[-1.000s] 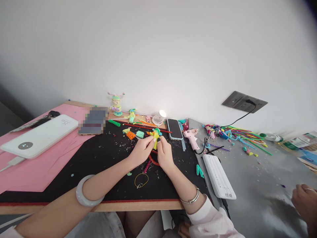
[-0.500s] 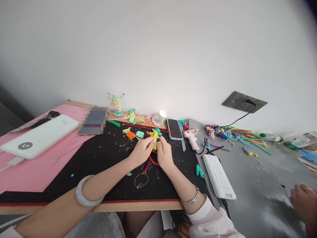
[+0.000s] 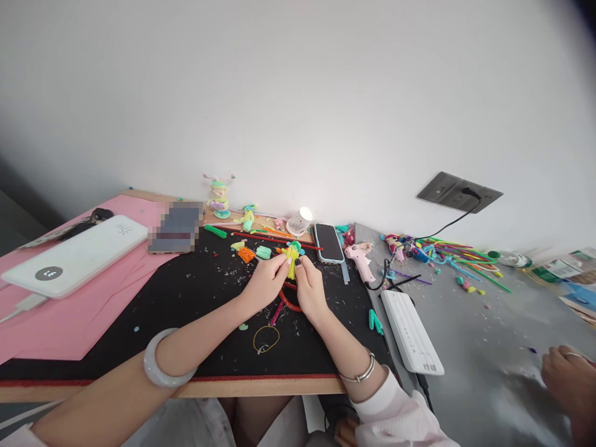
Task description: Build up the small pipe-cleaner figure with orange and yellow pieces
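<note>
- Nearest the camera, a pale bangle sits on the left wrist and a thin silver bracelet on the right, both forearms reaching out over the black mat on the tabletop.
- On the mat just short of the hands lie a loop of thin wire and a bent red pipe cleaner.
- The left hand and right hand meet fingertip to fingertip on a small yellow pipe-cleaner figure, held just above the mat; each grip is narrow, pinched on the figure from its own side.
- The step in hand looks like shaping or twisting a part of the figure; the next move probably calls for one hand to hold it steady while the other bends the stem.
- Right of the hands lie a white keyboard-like device and a pink glue gun.
- Another person's hand rests at the far right edge.
- Beyond the figure are a phone, coloured scraps, and a pile of pipe cleaners by the wall.
</note>
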Motion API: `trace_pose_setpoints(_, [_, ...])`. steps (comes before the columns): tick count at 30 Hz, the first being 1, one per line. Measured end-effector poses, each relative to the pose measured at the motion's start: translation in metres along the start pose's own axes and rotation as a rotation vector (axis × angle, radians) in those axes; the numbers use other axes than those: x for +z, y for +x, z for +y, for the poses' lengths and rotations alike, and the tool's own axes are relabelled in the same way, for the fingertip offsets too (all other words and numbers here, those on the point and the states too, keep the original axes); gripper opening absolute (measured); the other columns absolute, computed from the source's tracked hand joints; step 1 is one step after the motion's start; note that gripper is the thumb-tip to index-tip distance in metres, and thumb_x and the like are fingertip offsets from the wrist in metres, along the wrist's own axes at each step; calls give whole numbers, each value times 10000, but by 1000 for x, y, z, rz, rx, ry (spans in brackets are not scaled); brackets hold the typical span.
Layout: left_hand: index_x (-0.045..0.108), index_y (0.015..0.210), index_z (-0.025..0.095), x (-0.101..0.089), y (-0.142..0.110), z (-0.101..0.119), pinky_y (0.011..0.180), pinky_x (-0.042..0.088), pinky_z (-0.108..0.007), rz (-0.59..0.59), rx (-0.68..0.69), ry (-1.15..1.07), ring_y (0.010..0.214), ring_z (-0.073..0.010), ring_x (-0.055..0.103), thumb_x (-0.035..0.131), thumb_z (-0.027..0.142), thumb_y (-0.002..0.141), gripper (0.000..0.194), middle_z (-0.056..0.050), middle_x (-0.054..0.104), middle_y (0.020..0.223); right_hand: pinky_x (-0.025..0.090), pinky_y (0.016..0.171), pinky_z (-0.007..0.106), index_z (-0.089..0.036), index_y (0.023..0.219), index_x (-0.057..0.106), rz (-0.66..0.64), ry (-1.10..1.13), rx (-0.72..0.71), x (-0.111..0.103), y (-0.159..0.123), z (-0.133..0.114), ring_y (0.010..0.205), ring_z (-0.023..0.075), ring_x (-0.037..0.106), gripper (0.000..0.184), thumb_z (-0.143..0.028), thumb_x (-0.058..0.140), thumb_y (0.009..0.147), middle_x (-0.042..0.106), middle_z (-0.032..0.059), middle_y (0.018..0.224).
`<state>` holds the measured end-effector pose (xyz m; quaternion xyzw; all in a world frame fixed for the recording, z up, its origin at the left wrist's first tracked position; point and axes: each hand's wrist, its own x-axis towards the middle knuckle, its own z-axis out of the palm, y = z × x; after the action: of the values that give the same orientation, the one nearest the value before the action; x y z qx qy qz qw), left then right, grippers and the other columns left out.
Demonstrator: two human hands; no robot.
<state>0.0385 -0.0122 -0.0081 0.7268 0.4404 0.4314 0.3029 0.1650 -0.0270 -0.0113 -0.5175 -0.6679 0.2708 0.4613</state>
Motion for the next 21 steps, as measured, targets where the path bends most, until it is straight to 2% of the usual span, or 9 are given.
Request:
trace_pose_setpoints(7, [267,610,202,0,1,-1,504,244,-245,61,-27,36,478,-97,312,353,272,900,311,57,302,513,257,503,239,-217,658,315,-19,-57,-32,1,0,-3,511,109,328,252,-267,354,902,345,-48,587])
trace_pose_setpoints(13, [297,616,199,2,0,0,509,257,-238,49,-20,34,480,-96,333,354,256,894,290,54,329,525,249,494,241,-221,652,296,-22,-96,-57,2,-1,-5,485,106,309,232,-204,350,877,326,-54,565])
trace_pose_setpoints(21, [314,610,201,3,-4,2,501,255,-240,69,-22,44,470,-96,344,353,255,892,289,52,357,519,257,495,236,-221,662,306,-3,-125,-81,5,-3,-8,485,105,338,221,-216,332,881,348,-54,560])
